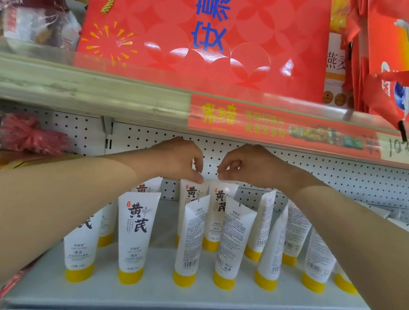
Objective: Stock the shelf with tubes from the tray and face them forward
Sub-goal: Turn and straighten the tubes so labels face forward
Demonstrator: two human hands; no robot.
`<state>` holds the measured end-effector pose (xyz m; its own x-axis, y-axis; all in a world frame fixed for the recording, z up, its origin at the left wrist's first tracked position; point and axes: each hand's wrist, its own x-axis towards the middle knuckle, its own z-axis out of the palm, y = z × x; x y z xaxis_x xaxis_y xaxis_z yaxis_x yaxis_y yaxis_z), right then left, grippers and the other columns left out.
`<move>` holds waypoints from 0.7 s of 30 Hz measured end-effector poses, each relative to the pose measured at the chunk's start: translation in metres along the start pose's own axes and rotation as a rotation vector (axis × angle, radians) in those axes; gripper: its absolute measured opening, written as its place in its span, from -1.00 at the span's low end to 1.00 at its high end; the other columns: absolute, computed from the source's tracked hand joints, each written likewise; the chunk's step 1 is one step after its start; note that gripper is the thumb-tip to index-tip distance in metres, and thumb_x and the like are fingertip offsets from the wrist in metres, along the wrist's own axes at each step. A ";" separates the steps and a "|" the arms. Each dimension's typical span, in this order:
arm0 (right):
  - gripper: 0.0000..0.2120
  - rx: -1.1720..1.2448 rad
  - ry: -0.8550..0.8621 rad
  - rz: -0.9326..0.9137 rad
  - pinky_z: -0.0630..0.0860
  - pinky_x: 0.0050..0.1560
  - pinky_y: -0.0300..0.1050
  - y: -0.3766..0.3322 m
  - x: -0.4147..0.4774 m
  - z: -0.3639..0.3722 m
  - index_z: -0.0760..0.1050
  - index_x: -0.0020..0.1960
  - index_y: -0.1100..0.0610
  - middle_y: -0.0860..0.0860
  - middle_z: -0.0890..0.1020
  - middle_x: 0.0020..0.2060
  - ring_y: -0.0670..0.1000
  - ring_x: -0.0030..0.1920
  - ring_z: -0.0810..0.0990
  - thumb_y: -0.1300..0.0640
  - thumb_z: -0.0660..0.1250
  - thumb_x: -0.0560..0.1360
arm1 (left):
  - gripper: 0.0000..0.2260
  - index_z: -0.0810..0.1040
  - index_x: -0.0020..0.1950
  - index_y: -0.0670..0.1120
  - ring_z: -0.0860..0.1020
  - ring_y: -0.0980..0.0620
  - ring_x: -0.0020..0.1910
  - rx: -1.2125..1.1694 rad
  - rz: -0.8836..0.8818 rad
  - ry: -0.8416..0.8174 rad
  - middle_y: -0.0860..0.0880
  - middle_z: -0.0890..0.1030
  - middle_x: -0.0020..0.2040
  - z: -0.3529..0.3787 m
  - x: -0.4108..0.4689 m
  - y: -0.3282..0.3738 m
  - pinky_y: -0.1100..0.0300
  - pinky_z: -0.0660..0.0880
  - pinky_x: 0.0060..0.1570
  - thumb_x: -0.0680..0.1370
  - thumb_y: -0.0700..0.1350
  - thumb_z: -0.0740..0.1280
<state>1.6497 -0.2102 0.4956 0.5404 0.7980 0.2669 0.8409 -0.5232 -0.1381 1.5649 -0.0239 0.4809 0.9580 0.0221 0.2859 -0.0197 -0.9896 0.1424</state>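
Observation:
Several white tubes with yellow caps stand cap-down on the white shelf point(157, 294). Two back-row tubes face forward with black characters showing. My left hand point(180, 158) pinches the top edge of the left back tube point(189, 196). My right hand point(245, 164) pinches the top edge of the right back tube point(220, 200). In front, a tube point(134, 233) at the left faces forward, while the middle tubes point(190, 240) and those to the right show their printed backs with barcodes. No tray is in view.
A pegboard back wall point(348, 179) closes the shelf behind the tubes. The shelf above, with a red price strip point(278, 127), hangs just over my hands and carries a large red gift bag point(207, 27). Red packaged goods point(27, 134) sit at the left.

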 end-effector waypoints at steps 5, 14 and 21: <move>-0.81 0.116 -0.085 -0.033 0.51 -0.01 -0.15 -0.007 -0.033 -0.015 0.60 -0.01 -0.10 -0.16 0.69 -0.17 -0.09 -0.06 0.63 -0.19 0.35 0.50 | -0.80 0.58 0.04 0.18 0.55 0.18 -0.10 -0.196 0.091 -0.021 0.14 0.59 -0.15 -0.012 -0.034 0.016 0.28 0.40 -0.17 0.48 0.21 0.37; -0.79 0.126 -0.224 0.010 0.45 0.12 -0.20 -0.024 -0.075 -0.028 0.64 0.00 -0.15 -0.22 0.68 -0.06 -0.24 0.04 0.58 -0.19 0.26 0.56 | -0.80 0.58 -0.02 0.29 0.57 0.07 -0.10 -0.163 0.077 -0.186 0.16 0.61 -0.16 -0.020 -0.071 0.038 0.09 0.53 0.02 0.50 0.31 0.25; -0.79 0.098 -0.245 0.052 0.48 0.22 -0.18 -0.031 -0.079 -0.024 0.67 0.05 -0.13 -0.19 0.66 0.01 -0.15 0.11 0.57 0.02 0.26 0.58 | -0.70 0.66 0.00 0.17 0.58 0.14 0.00 -0.160 -0.038 -0.213 0.17 0.64 -0.14 -0.023 -0.080 0.048 0.17 0.49 0.14 0.57 0.25 0.17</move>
<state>1.5801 -0.2643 0.5017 0.5640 0.8255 0.0197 0.8041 -0.5437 -0.2406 1.4811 -0.0699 0.4871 0.9972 0.0117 0.0743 -0.0113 -0.9531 0.3025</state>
